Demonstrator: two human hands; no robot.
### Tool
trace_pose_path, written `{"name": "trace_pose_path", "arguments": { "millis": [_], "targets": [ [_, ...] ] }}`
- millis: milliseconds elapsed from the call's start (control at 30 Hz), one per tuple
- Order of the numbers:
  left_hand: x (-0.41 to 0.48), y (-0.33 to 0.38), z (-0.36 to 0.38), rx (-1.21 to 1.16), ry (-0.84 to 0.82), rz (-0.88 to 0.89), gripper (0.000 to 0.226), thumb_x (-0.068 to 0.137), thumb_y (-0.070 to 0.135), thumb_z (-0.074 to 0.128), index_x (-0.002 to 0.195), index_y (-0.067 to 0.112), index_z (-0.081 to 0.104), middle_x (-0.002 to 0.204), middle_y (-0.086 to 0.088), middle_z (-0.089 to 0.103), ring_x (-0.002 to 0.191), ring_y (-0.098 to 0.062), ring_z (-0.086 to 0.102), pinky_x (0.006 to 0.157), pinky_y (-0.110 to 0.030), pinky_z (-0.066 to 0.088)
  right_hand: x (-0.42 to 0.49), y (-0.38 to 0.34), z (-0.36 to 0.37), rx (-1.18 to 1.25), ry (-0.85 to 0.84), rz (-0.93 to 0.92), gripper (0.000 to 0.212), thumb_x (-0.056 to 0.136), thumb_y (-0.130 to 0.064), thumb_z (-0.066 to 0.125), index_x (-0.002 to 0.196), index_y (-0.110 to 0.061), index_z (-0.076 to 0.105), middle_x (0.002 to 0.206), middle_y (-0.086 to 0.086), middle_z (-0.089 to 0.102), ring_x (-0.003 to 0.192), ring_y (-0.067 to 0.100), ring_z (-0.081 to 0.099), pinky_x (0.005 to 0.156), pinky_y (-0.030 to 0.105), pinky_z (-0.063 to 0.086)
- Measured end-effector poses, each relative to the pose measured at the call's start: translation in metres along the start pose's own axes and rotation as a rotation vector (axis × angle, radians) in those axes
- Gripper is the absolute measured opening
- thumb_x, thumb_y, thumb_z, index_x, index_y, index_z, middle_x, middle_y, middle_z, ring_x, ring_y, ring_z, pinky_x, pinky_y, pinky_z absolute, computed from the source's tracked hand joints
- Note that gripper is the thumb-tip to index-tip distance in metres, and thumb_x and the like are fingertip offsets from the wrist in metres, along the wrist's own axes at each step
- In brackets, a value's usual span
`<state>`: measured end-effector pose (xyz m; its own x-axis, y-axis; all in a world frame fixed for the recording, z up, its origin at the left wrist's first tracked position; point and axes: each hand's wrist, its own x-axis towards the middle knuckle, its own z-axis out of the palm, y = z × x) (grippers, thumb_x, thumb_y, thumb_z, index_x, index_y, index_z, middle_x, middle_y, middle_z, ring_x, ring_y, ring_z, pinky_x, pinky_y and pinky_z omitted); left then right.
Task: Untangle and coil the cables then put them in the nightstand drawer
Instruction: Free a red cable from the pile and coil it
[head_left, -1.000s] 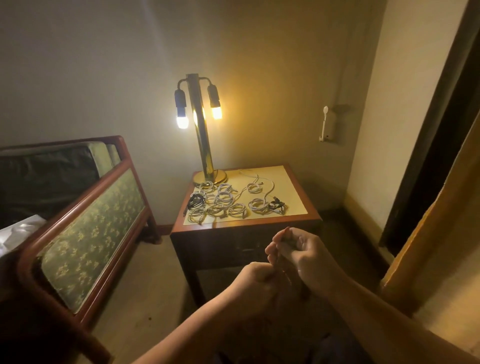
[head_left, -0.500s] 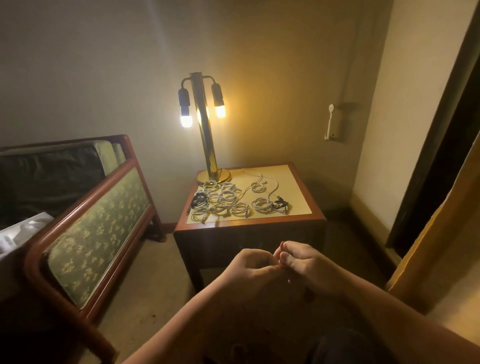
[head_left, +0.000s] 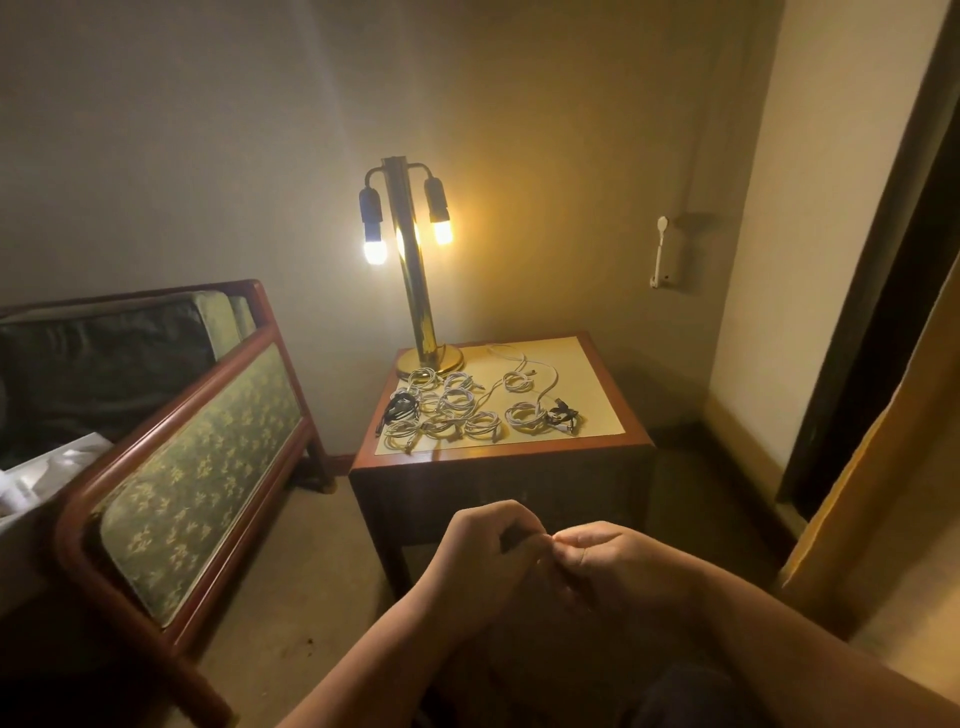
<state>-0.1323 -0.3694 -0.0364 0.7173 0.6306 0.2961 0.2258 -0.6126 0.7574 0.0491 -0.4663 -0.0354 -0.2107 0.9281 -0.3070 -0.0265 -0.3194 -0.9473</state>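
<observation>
Your left hand (head_left: 488, 551) and right hand (head_left: 618, 566) meet fingertip to fingertip, fingers curled, before the nightstand (head_left: 498, 453) front edge; too dark to tell whether they pinch a cable. Coiled cables (head_left: 457, 410) fill the top's left half, one loose cable (head_left: 543, 370) near the back edge. Coiling looks nearly done: wind that one next
</observation>
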Motion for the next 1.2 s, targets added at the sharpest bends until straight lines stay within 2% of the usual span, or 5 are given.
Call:
{"name": "trace_pose_path", "arguments": {
  "millis": [500, 633, 800, 1067, 1200],
  "targets": [
    [0.014, -0.014, 0.005, -0.437, 0.01, -0.05, 0.014, 0.09, 0.026, 0.068, 0.099, 0.021, 0.078, 0.095, -0.008, 0.075, 0.092, -0.031, 0.074, 0.082, -0.053, 0.06, -0.002, -0.01, -0.002, 0.262, -0.061, -0.109, 0.019, 0.104, -0.008, 0.045, 0.103, -0.005, 0.064, 0.079, 0.009, 0.056, 0.069, 0.018, 0.056, 0.066, 0.03, 0.05],
    [0.018, -0.019, 0.015, -0.522, 0.01, -0.117, 0.019, 0.095, 0.008, 0.065, 0.095, 0.02, 0.08, 0.091, -0.006, 0.075, 0.087, -0.024, 0.072, 0.074, -0.032, 0.057, -0.004, -0.012, 0.001, 0.254, -0.043, -0.133, 0.023, 0.105, -0.008, 0.044, 0.099, -0.007, 0.066, 0.077, 0.009, 0.057, 0.067, 0.018, 0.055, 0.064, 0.03, 0.05],
    [0.022, -0.017, 0.022, -0.597, -0.033, -0.214, 0.026, 0.094, 0.041, 0.06, 0.093, 0.019, 0.076, 0.08, -0.015, 0.067, 0.072, -0.036, 0.061, 0.067, -0.046, 0.049, -0.007, -0.025, 0.005, 0.289, 0.029, -0.265, 0.023, 0.105, -0.005, 0.043, 0.096, -0.003, 0.064, 0.076, 0.012, 0.056, 0.067, 0.021, 0.054, 0.065, 0.032, 0.049],
    [0.025, 0.013, 0.041, -0.396, -0.237, -0.254, 0.043, 0.109, 0.023, 0.042, 0.078, 0.031, 0.07, 0.061, 0.003, 0.063, 0.049, -0.005, 0.055, 0.048, -0.019, 0.042, -0.014, -0.053, 0.004, 0.49, 0.291, -0.509, 0.016, 0.1, -0.01, 0.05, 0.095, -0.004, 0.064, 0.077, 0.011, 0.06, 0.07, 0.021, 0.059, 0.067, 0.03, 0.055],
    [0.021, 0.031, 0.045, -0.305, -0.375, -0.274, 0.037, 0.109, 0.032, 0.044, 0.098, 0.01, 0.071, 0.055, 0.009, 0.058, 0.048, -0.002, 0.053, 0.048, -0.018, 0.042, -0.011, -0.05, -0.009, 0.47, 0.44, -0.585, 0.017, 0.098, -0.01, 0.052, 0.106, 0.001, 0.061, 0.081, 0.012, 0.064, 0.074, 0.021, 0.063, 0.071, 0.03, 0.059]
  ]
}}
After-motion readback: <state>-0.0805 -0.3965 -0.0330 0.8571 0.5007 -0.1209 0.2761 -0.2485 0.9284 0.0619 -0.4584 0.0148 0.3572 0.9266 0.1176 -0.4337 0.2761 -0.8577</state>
